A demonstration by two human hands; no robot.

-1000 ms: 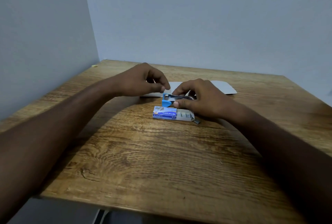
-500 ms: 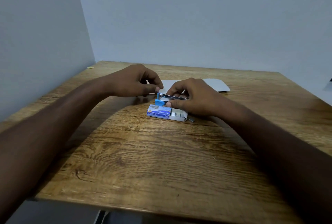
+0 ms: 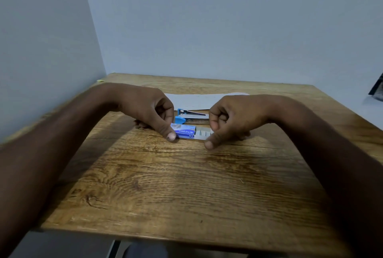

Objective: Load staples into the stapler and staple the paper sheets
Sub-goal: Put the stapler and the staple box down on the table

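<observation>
- Both hands sat low over the table (image 3: pixel 186 185), one at each end of the staple box (image 3: pixel 185 131). We worked it from both sides so it could not slide.
- Our left hand (image 3: pixel 149 110) pinched the blue sleeve end, thumb on the near edge and curled fingers behind it. That read as clamped on the box.
- Our right hand (image 3: pixel 230 119) curled at the other end, where the grey inner tray (image 3: pixel 203 133) stuck out of the sleeve. Thumb tip rested near the tray's front corner. We could not tell if it truly gripped the tray or only touched it.
- Likely step: pulling the tray out to reach a strip of staples, one hand bracing, the other drawing.
- The stapler (image 3: pixel 191 116), blue with a metal top, lay just behind the box, untouched, near enough for a quick reach. We could not tell whether its magazine was open.
- The paper sheets (image 3: pixel 196 101) lay flat behind the stapler, toward the wall, out of the way until stapling.
- No loose staple strip was visible; loading looked not yet done.
</observation>
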